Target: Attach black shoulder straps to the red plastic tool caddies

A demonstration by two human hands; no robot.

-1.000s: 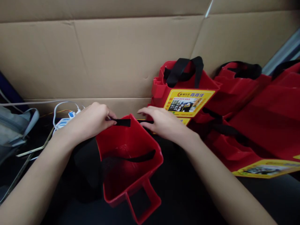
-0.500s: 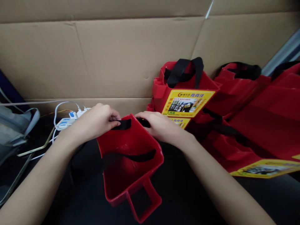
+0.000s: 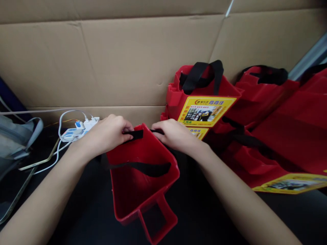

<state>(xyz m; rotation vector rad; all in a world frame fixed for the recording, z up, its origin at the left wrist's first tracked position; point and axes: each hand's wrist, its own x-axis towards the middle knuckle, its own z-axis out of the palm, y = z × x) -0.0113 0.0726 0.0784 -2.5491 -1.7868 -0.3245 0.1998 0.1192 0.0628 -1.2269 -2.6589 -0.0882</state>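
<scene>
In front of me a red plastic tool box (image 3: pixel 143 207) stands on the black surface, its open top facing me and a square loop jutting from its near side. A black webbing strap (image 3: pixel 137 134) passes through its far wall. My left hand (image 3: pixel 114 131) pinches the strap on the inner side. My right hand (image 3: pixel 170 132) is closed on the strap's other part, outside the far corner; its fingertips are partly hidden. Another stretch of black strap (image 3: pixel 150 169) crosses the box's opening.
Several finished-looking red tool boxes (image 3: pixel 176 97) with black handles and yellow labels (image 3: pixel 206 110) are stacked at right. A white power strip (image 3: pixel 76 131) with cables lies at left, near a greyish plastic bag (image 3: pixel 12 136). Cardboard (image 3: pixel 127 61) forms the back wall.
Both hands stay on the strap at the box's far wall. My right hand has shifted slightly right, and less black strap shows by its fingers. The box has barely moved.
</scene>
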